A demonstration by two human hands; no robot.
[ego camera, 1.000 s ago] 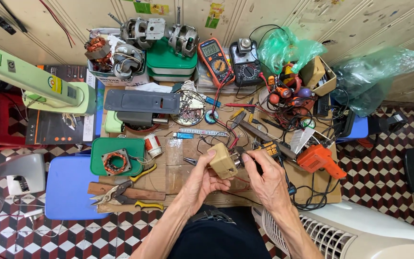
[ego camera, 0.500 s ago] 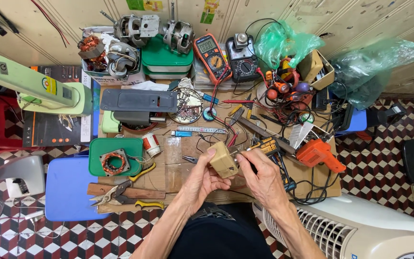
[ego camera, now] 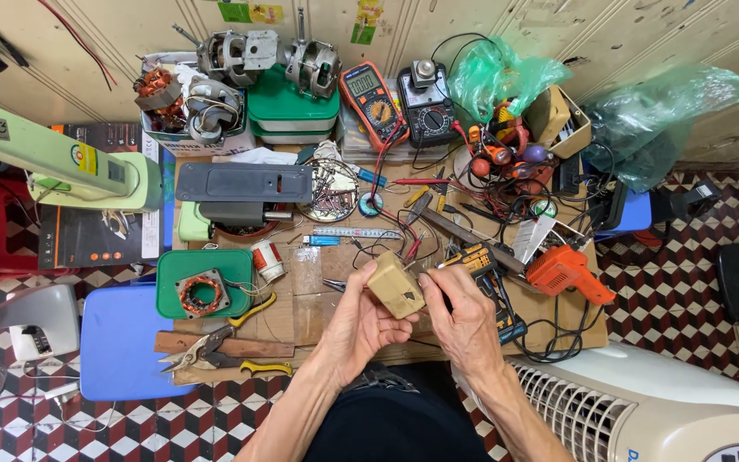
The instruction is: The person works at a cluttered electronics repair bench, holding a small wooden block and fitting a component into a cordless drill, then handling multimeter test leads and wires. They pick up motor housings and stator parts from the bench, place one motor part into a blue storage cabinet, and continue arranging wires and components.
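The left hand curls around a small tan box, fingers and thumb closed on its lower left side, holding it tilted just above the surface at the centre of the frame. The right hand meets it from the right, its fingers pinched at the box's right edge; whether it grips a thin tool there is too small to tell.

Just right of the hands lies a yellow-and-black tool, and beyond it an orange drill with its black cord looping below. Left of the hands sit tin snips with yellow handles and a green tray holding a copper coil. Toward the top centre stand two multimeters, with green plastic bags to their right. A white fan housing fills the lower right.
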